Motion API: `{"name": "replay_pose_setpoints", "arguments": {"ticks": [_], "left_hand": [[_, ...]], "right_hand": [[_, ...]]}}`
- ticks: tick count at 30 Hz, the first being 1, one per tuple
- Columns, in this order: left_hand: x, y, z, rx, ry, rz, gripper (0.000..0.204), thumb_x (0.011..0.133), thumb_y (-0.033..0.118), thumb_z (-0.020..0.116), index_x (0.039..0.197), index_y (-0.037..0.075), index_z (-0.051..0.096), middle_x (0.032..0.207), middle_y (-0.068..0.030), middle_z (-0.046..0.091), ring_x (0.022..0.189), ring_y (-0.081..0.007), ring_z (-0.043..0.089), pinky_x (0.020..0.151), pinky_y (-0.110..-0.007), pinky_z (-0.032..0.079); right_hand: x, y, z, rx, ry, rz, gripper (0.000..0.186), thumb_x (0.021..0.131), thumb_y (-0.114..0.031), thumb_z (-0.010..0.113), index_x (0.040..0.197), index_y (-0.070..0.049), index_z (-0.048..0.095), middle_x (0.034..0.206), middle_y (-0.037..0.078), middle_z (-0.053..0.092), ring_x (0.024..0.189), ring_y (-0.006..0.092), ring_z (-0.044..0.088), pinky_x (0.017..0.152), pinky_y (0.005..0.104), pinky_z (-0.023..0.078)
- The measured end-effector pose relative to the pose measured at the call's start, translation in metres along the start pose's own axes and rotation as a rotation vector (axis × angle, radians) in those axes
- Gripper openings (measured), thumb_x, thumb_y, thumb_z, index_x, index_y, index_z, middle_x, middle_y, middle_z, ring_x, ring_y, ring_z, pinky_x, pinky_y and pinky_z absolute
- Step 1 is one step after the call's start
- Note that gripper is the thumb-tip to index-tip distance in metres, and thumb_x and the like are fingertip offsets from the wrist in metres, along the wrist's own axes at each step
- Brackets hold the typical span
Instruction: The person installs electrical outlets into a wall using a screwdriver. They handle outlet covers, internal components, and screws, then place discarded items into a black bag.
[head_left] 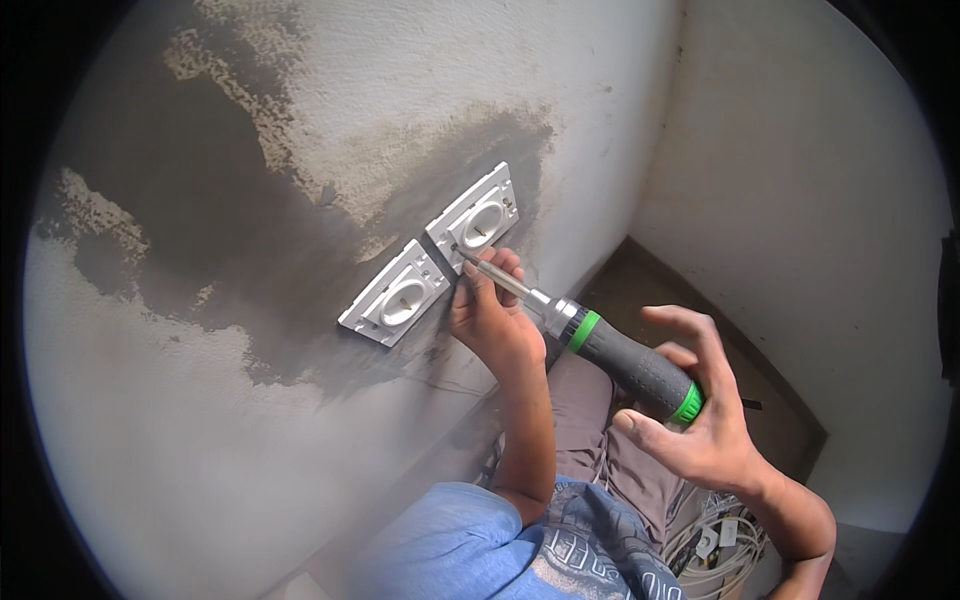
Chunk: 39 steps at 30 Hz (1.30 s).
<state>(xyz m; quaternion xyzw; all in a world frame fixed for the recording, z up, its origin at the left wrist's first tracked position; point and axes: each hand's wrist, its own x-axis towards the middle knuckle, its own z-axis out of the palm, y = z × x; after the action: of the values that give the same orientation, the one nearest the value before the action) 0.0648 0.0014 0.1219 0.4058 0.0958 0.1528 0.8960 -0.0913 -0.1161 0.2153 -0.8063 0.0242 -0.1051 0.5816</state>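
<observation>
My blue shirt is nearest, with white wires on the right. My right hand is spread wide around the near end of the screwdriver. My left hand curls by its metal rod; I can't tell if it pinches. The far tip meets the right socket. The left socket sits just beside it on the wall.

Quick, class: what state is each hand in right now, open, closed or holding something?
Left hand: fingers curled at the shaft of the screwdriver; whether they grip it cannot be told.
Right hand: open, thumb and fingers spread around the handle's rear end.
</observation>
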Motion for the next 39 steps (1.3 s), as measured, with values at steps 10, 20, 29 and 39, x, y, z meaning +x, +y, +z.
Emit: {"name": "replay_pose_setpoints", "arguments": {"ticks": [10,20,29,39], "left_hand": [[-0.005,0.005,0.001,0.029,0.035,-0.066,0.027,0.101,0.016,0.053,0.105,-0.008,0.065,0.092,-0.0154,0.070,0.080,-0.0186,0.070,0.071,-0.026,0.058],[0.001,0.006,0.003,-0.028,0.030,-0.032,0.026,0.100,0.016,0.056,0.104,-0.009,0.065,0.091,-0.0166,0.070,0.079,-0.0188,0.070,0.070,-0.026,0.058],[-0.005,0.002,0.002,0.008,0.018,-0.066,0.028,0.099,0.016,0.057,0.106,-0.010,0.064,0.089,-0.0185,0.070,0.074,-0.0204,0.071,0.066,-0.028,0.059],[0.002,0.004,0.001,-0.039,0.035,-0.033,0.027,0.099,0.016,0.057,0.104,-0.010,0.064,0.089,-0.0175,0.070,0.074,-0.0197,0.071,0.067,-0.028,0.060]], "right_hand": [[-0.012,0.028,0.011,-0.133,-0.036,-0.167,0.057,0.089,-0.028,0.068,0.139,-0.007,0.052,0.078,0.009,0.056,0.055,0.0114,0.049,0.046,0.0265,0.043],[-0.005,0.023,0.015,-0.093,0.029,-0.199,0.058,0.080,-0.004,0.075,0.132,-0.004,0.049,0.089,0.014,0.059,0.069,0.0180,0.059,0.056,0.0307,0.050],[-0.008,0.022,0.002,-0.270,-0.136,-0.075,0.064,0.089,-0.034,0.067,0.142,-0.004,0.049,0.080,0.007,0.055,0.054,0.0126,0.047,0.044,0.0289,0.043],[-0.002,0.006,0.005,0.071,-0.063,0.097,0.073,0.074,-0.008,0.083,0.134,-0.005,0.042,0.089,0.010,0.060,0.075,0.0156,0.062,0.057,0.0274,0.050]]}}
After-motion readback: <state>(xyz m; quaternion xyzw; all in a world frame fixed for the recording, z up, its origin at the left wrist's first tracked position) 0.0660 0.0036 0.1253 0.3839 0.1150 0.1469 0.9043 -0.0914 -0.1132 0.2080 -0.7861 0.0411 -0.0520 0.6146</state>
